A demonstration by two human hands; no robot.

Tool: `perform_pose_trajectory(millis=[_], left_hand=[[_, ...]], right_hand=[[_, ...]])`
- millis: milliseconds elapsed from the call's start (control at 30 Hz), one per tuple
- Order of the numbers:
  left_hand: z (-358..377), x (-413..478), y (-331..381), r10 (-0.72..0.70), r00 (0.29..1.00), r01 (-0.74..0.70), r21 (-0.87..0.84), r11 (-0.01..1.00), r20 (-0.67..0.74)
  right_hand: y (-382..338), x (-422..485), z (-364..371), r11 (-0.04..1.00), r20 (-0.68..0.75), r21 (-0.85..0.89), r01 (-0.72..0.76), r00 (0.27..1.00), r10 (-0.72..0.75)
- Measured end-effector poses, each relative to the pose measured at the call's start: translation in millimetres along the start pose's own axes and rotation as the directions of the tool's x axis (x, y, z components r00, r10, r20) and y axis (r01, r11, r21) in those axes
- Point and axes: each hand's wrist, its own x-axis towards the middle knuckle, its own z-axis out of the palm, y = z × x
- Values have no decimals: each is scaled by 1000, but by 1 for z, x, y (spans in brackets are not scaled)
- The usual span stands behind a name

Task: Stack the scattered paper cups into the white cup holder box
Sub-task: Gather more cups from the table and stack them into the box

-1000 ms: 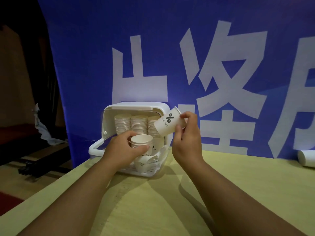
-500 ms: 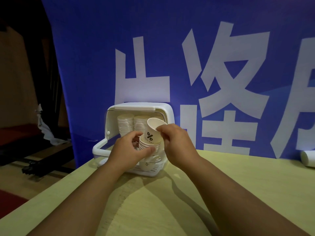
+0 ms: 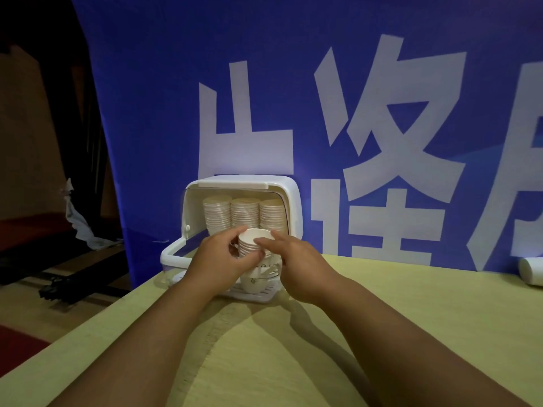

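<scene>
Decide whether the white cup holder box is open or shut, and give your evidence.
Open: the box front is uncovered, showing three cup stacks inside.

Blue banner (image 3: 293,83) with white characters behind pale wood counter (image 3: 382,318). White cloth (image 3: 79,227) hangs far left.

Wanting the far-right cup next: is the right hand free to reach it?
Probably not yet: the right hand pinches the cup stack the left hand grips. After release, only bare table lies before the far-right cup.
</scene>
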Motion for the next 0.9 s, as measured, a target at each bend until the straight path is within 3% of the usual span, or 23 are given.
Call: perform_pose_trajectory(millis=[100,200,300,433,533,733,900], left_hand=[[-3,-1,1,-13,1000,13,33,999,21],[-2,0,1,12,1000,-12,4,1000,27],[-1,-1,3,58,994,-44,143,989,-97],[-2,-6,20,334,905,-223,375,900,-264],[5,-16,43,412,898,-326,397,858,-153],[41,-45,95,242,964,-264,316,912,107],[96,-72,146,120,917,-180,125,976,380]], right_hand=[[1,-1,1,1000,31,-14,22,999,-22],[1,-2,3,996,-26,84,1,1000,1],[4,-8,-5,984,-145,169,-59,986,84],[18,-28,-26,928,-118,306,-210,959,256],[37,-50,-39,880,-91,339,-334,919,384],[77,-108,-74,828,-73,338,-447,865,497],[122,-163,-102,765,-49,270,-585,785,618]])
